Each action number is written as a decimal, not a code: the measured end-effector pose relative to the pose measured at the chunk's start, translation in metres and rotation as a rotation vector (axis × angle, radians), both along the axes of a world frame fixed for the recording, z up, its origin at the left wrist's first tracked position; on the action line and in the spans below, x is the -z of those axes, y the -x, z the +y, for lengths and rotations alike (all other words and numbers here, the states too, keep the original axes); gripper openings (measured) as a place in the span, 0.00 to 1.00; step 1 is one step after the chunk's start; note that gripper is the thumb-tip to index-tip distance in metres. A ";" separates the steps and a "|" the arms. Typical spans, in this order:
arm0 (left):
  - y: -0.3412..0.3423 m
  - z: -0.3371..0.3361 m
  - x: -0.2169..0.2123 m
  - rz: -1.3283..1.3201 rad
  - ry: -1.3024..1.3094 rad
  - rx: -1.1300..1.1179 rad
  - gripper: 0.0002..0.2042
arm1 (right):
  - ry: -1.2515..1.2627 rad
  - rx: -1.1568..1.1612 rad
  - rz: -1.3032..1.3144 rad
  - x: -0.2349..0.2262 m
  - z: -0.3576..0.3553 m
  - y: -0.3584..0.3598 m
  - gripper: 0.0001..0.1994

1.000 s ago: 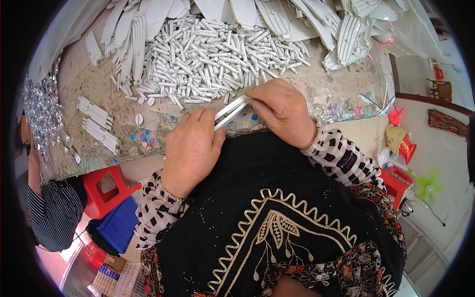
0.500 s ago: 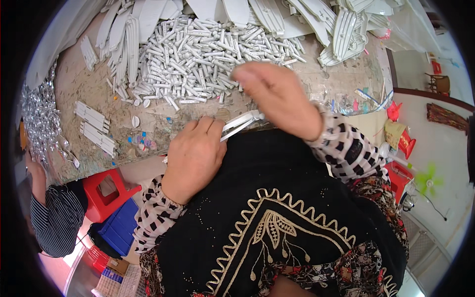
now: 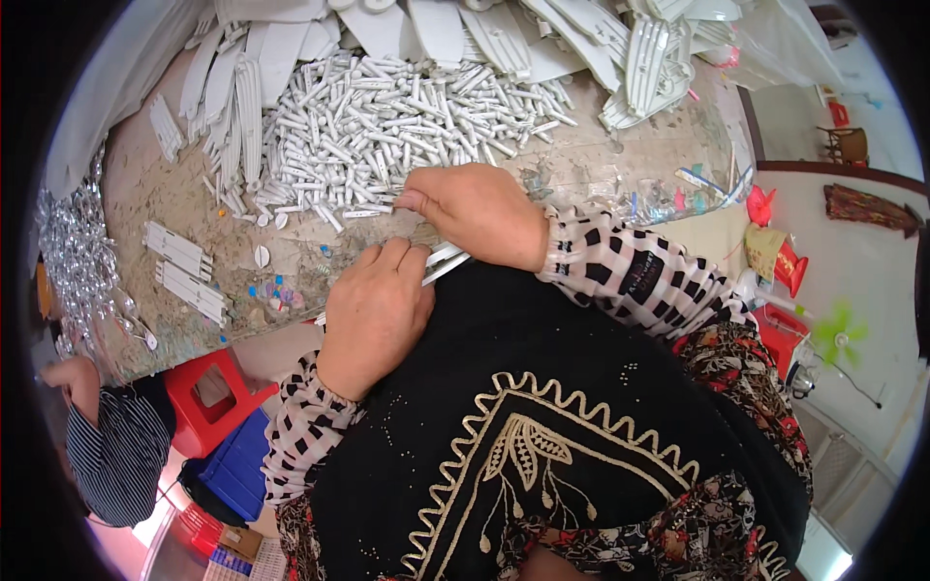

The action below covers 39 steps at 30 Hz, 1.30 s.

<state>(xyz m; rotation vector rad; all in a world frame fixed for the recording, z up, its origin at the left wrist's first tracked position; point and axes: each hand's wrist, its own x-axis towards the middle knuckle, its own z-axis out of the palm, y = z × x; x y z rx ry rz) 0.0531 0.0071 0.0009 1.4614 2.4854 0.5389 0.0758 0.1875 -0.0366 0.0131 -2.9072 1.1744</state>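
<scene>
My left hand (image 3: 373, 312) is closed around long, narrow white plastic strips (image 3: 445, 261), whose ends show on both sides of the fist at the table's near edge. Just above the strips is my right hand (image 3: 484, 215). Its thumb and fingers are pinched together at the near edge of a heap of small white plastic pegs (image 3: 373, 121). What lies between those fingertips, if anything, is hidden. A loose peg (image 3: 367, 212) rests just left of the right fingertips.
Flat white plastic panels (image 3: 436, 34) are piled behind the heap. Two slotted white strips (image 3: 179, 249) lie at left, near a small white disc (image 3: 262, 257). Shiny silvery parts (image 3: 77, 261) fill the far left. Another person's striped sleeve (image 3: 111, 455) shows beside a red stool (image 3: 205, 397).
My right hand has moved left and down from above the strip's end to the near edge of the heap. My left hand still holds the strips.
</scene>
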 end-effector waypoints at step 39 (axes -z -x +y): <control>-0.012 0.075 0.020 -1.795 -0.457 -0.256 0.20 | -0.302 1.191 0.469 -0.109 0.168 -0.190 0.14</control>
